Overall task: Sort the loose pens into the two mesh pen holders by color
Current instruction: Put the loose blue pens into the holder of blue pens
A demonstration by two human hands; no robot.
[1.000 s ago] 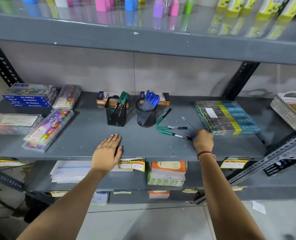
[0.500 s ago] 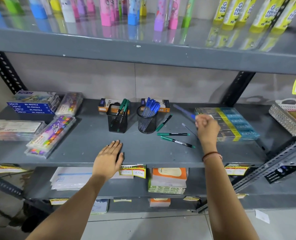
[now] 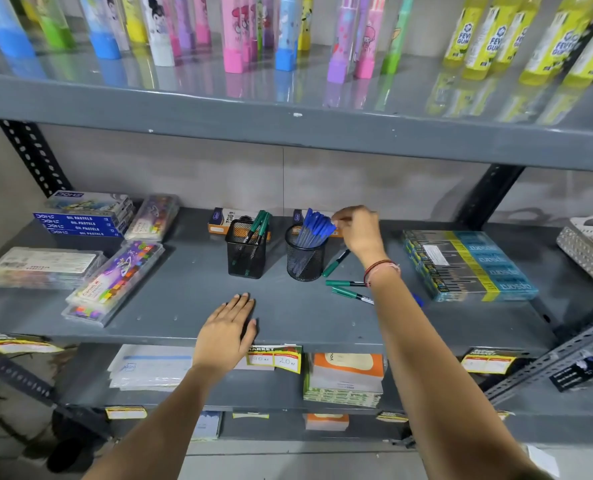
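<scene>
Change: your right hand (image 3: 357, 230) has swung from the shelf's right side, where it held a blue pen up half a second ago, over to the round mesh holder (image 3: 305, 258); your left hand (image 3: 227, 332) has stayed put.
Right grip: your fingertips are pinched together at the caps of the blue pens (image 3: 314, 226) standing in the round holder; you cannot tell from this view whether a pen is still between them.
Left grip: fingers spread, palm flat on the shelf (image 3: 184, 299) at its front edge, holding nothing.
Round holder: it stands near the back edge, mid-shelf, full of blue pens.
Square holder (image 3: 246, 249): just left of the round one, apart from it, with green pens (image 3: 260, 226) leaning inside.
Loose pens: three green pens (image 3: 343, 283) lie on the shelf right of the round holder, partly behind your right forearm; a blue tip (image 3: 417, 301) shows just right of that forearm.
Right side: a flat teal and yellow pack (image 3: 468, 265) lies toward the shelf's right edge.
</scene>
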